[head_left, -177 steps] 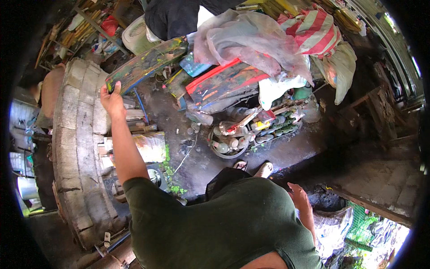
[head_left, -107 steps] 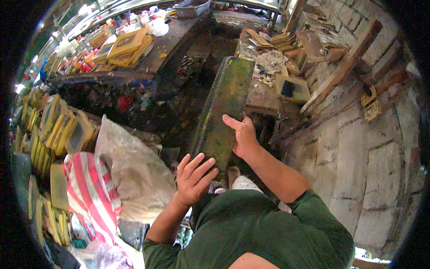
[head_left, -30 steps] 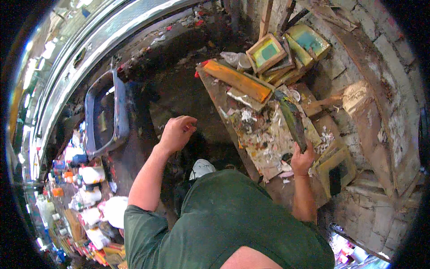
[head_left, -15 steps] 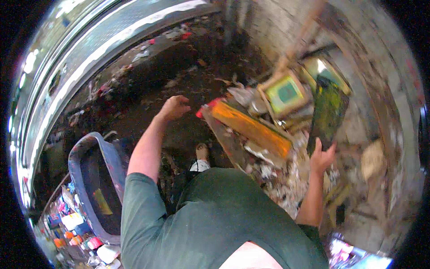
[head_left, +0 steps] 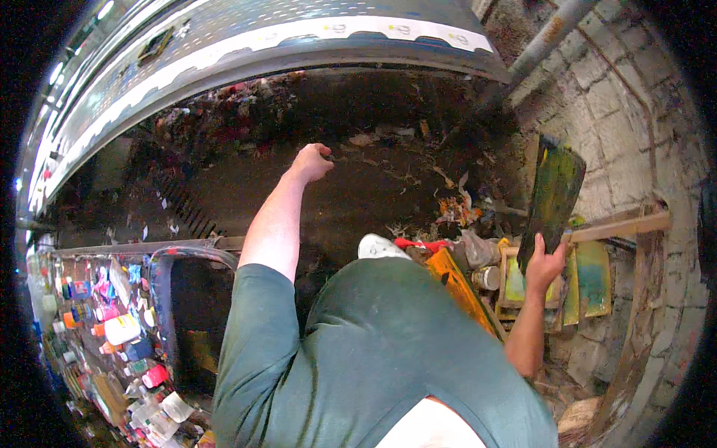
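Note:
My right hand (head_left: 545, 265) grips the lower end of a flat dark board (head_left: 553, 198) smeared with yellow-green, its thumb on the face toward me. The board points up and away, in front of a stone block wall. My left hand (head_left: 314, 163) reaches out over the dark, littered ground with its fingers curled in. Whether something small is in those fingers I cannot make out. Just below the board lie a wooden frame (head_left: 553, 304) with a yellow-green panel and a stained yellow-green panel (head_left: 594, 280).
An orange-stained plank (head_left: 455, 276) and a jar (head_left: 487, 278) lie among scraps to the right of my leg. A perforated metal structure (head_left: 299, 33) spans the far side. At left, many bottles (head_left: 123, 328) crowd together beside a dark plastic bin (head_left: 168, 299). A pole (head_left: 553, 41) leans at far right.
My view has turned and moved, so the framed panels and orange plank now sit lower and farther right. The board stays in my right hand. My left hand's fingers have curled more.

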`<action>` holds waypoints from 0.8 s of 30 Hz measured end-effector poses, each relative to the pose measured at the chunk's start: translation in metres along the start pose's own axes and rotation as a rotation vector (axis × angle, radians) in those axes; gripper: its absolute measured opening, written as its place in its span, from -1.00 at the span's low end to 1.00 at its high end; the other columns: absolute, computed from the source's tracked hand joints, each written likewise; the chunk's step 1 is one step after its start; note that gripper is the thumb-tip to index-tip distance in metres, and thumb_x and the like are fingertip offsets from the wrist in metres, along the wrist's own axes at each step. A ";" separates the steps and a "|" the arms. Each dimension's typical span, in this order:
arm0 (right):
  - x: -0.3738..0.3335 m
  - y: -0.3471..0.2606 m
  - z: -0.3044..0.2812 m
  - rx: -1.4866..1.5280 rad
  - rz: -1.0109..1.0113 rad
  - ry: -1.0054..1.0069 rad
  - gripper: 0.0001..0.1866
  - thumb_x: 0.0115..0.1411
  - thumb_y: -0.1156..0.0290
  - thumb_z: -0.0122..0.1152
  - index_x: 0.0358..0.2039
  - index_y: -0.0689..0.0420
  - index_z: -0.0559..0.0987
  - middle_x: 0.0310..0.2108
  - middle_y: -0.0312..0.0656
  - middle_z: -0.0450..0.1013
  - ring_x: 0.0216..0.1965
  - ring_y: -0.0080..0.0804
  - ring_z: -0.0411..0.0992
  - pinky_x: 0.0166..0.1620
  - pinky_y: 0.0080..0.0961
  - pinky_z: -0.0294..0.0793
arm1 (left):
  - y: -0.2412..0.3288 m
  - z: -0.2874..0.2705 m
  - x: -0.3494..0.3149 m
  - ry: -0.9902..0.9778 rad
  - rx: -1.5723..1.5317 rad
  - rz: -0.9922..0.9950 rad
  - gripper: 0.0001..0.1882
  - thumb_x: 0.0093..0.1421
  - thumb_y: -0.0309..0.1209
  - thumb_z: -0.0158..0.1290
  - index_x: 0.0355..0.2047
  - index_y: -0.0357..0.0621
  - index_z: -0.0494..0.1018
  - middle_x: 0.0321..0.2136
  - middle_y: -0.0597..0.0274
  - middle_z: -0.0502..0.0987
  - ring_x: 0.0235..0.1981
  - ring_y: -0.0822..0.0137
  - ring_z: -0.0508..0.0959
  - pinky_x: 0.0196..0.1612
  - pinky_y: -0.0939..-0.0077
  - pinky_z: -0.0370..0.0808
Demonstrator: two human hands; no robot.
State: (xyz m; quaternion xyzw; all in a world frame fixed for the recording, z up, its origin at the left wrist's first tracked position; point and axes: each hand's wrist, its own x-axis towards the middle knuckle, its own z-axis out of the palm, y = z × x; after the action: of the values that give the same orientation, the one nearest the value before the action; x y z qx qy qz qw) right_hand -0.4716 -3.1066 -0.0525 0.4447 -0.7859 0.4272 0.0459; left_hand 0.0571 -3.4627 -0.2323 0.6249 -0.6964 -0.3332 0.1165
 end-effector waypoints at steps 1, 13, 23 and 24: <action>0.019 0.000 0.020 0.133 -0.019 -0.052 -0.52 0.45 0.35 0.46 0.23 0.40 0.58 0.08 0.10 0.69 0.04 -0.04 0.65 0.18 -0.16 0.59 | -0.013 -0.007 0.008 0.030 -0.006 0.017 -0.41 0.24 -0.43 0.50 0.29 -0.13 0.65 -0.23 0.14 0.77 -0.35 0.31 0.71 -0.21 0.36 0.69; 0.216 -0.193 0.293 0.602 -0.271 -0.567 -0.64 0.39 0.55 0.49 0.15 0.23 0.63 0.05 -0.19 0.71 0.02 -0.37 0.64 0.18 -0.36 0.62 | -0.120 -0.114 0.030 0.111 -0.414 -0.539 -0.33 0.14 -0.56 0.48 0.30 -0.32 0.61 -0.17 0.08 0.80 -0.35 0.33 0.77 -0.20 0.30 0.72; 0.220 -0.329 0.523 1.043 -0.241 -1.035 -0.48 0.35 0.68 0.46 0.30 0.33 0.55 0.15 -0.07 0.64 0.11 -0.25 0.61 0.30 -0.26 0.57 | -0.179 -0.118 0.065 0.252 -0.170 -0.697 -0.61 0.27 -0.36 0.21 0.09 0.07 0.79 0.11 0.04 0.78 0.16 -0.01 0.75 0.23 0.08 0.68; 0.220 -0.339 0.542 1.051 -0.283 -1.030 -0.49 0.35 0.66 0.47 0.29 0.33 0.56 0.15 -0.07 0.64 0.11 -0.25 0.61 0.30 -0.24 0.57 | -0.167 -0.139 0.065 0.222 -0.259 -0.706 -0.61 0.27 -0.42 0.17 0.07 0.08 0.79 0.11 0.07 0.78 0.18 0.00 0.74 0.25 0.11 0.67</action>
State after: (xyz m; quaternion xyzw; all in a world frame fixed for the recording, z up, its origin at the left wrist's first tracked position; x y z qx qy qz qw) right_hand -0.1865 -3.7191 -0.0813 0.6486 -0.3358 0.4741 -0.4917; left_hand 0.2578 -3.5681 -0.2460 0.8383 -0.3739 -0.3684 0.1474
